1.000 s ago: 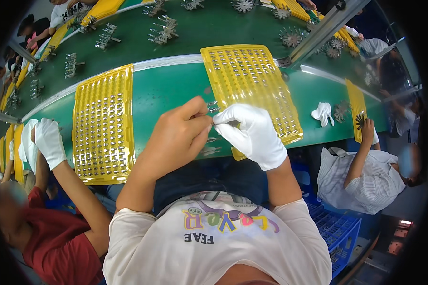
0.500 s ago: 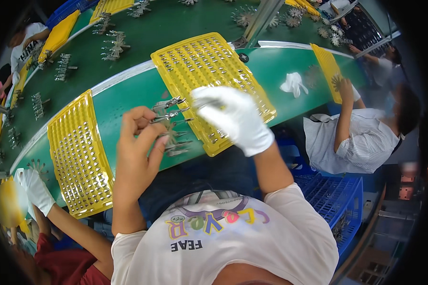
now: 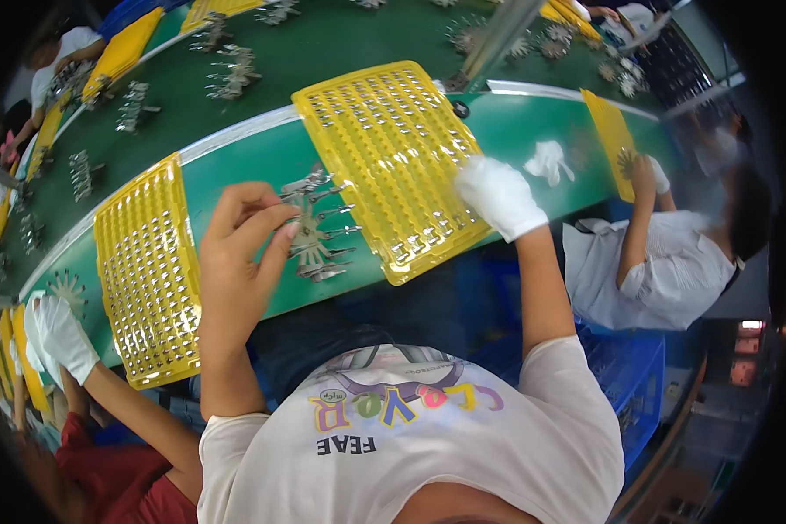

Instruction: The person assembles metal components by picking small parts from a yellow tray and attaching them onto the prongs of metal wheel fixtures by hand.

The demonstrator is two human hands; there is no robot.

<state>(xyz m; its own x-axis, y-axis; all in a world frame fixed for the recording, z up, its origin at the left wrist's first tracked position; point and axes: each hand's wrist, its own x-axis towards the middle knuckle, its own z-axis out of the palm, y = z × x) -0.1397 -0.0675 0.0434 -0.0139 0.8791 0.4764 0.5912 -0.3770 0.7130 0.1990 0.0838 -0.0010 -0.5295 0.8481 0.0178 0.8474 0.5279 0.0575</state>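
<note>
My bare left hand (image 3: 251,237) pinches a spoked metal holder (image 3: 308,230) by its hub between thumb and fingers. Small shiny metal parts stick out from the holder's spokes, pointing toward a yellow plastic tray (image 3: 364,131) just to the right. Rows of small metal pieces sit in the tray's pockets; its lower middle rows show bare yellow. At the tray's right edge is my right hand (image 3: 503,197), in a white glove. Its fingers are curled in and partly hidden, and whatever they hold cannot be made out.
A second filled yellow tray (image 3: 148,271) lies at left, beside a co-worker's gloved hand (image 3: 61,336). A white glove (image 3: 548,162) rests on the green bench at right, near another person. Several spoked holders (image 3: 233,72) lie on the green surface beyond the pale rail (image 3: 227,135).
My right hand has moved right, from above the tray's middle near the spoked holder to the tray's right edge. My left hand keeps its hold, and the holder looks slightly turned.
</note>
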